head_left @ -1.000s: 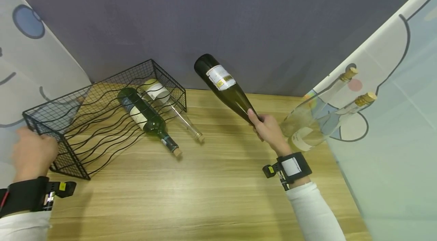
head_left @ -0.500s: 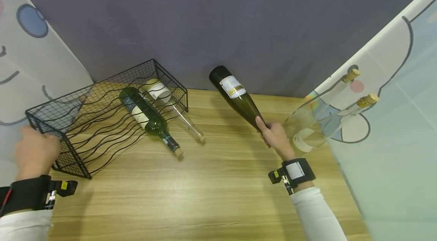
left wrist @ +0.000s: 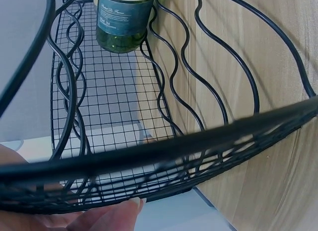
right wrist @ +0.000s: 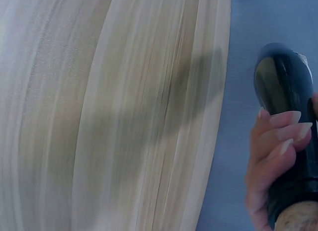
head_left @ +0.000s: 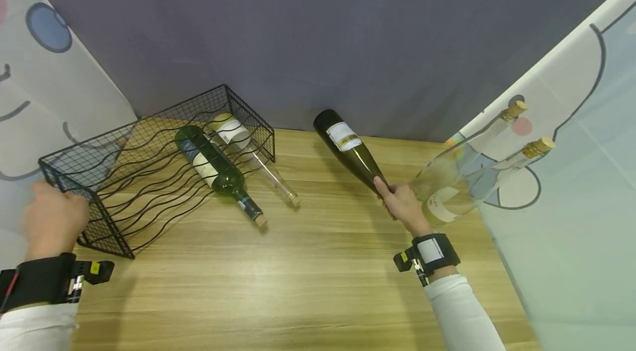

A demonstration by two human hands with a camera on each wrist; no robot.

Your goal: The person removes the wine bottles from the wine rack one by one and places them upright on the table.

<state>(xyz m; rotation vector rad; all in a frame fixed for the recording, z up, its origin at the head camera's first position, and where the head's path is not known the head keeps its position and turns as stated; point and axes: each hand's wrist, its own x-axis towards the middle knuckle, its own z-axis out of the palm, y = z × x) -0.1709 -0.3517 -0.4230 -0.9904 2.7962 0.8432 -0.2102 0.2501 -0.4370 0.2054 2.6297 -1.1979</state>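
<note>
My right hand (head_left: 403, 206) grips a dark wine bottle (head_left: 355, 153) by its neck, base pointing up and away to the left. In the right wrist view the fingers (right wrist: 278, 141) wrap the neck just above the cork (right wrist: 299, 218). My left hand (head_left: 56, 218) holds the near left end of a black wire wine rack (head_left: 99, 213); the left wrist view has fingertips under its end frame. On the rack's wavy wires lie a green bottle (head_left: 218, 174) and a clear bottle (head_left: 258, 160), corked necks toward me.
Two clear corked bottles (head_left: 489, 119) (head_left: 447, 205) stand upright at the right, close beside my right forearm. A dark grey panel (head_left: 348, 36) rises behind the wooden table (head_left: 278, 285). Patterned white panels (head_left: 571, 262) flank it.
The dark bottle has come down and to the right with my right hand, its base lower than before. My left hand stays on the rack, and the bottles in it keep their places.
</note>
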